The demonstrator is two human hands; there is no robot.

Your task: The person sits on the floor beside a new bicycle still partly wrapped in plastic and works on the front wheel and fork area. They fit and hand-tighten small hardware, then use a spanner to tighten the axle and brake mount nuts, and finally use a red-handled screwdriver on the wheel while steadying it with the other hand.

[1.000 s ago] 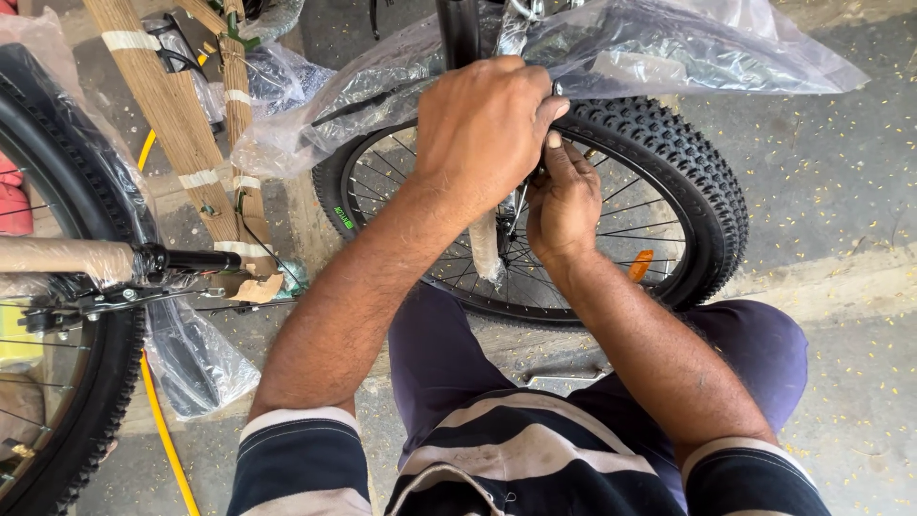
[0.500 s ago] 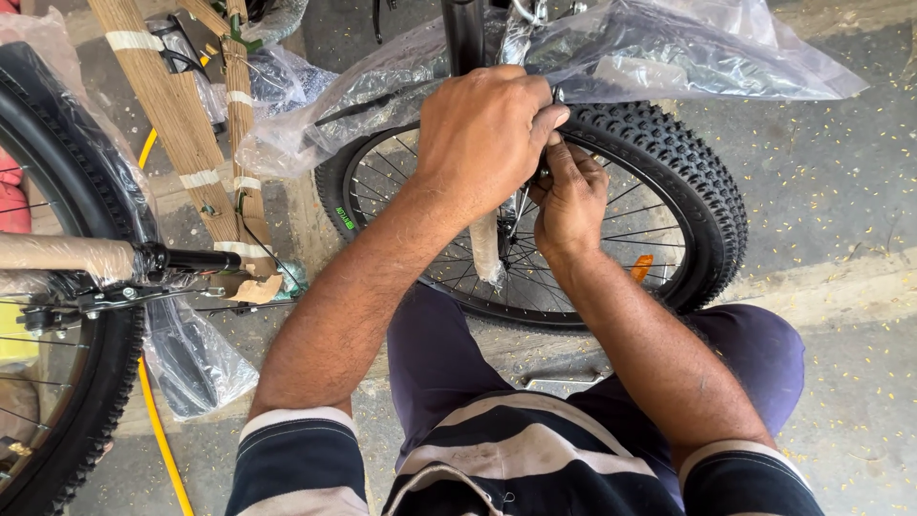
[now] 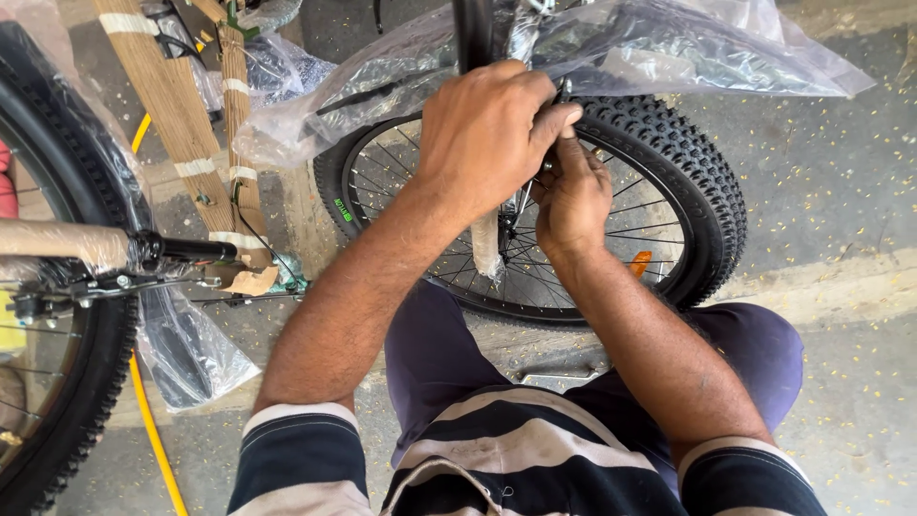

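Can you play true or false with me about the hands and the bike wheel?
1. Both hands work at the bike part above the knobbly wheel. True.
2. The left hand lies flat on the floor. False: it grips the part by the dark tube.
3. Clear plastic wrap covers part of the bike. True.
4. The hose on the floor is blue. False: it is yellow.
5. The right hand holds a hammer. False: no hammer shows.
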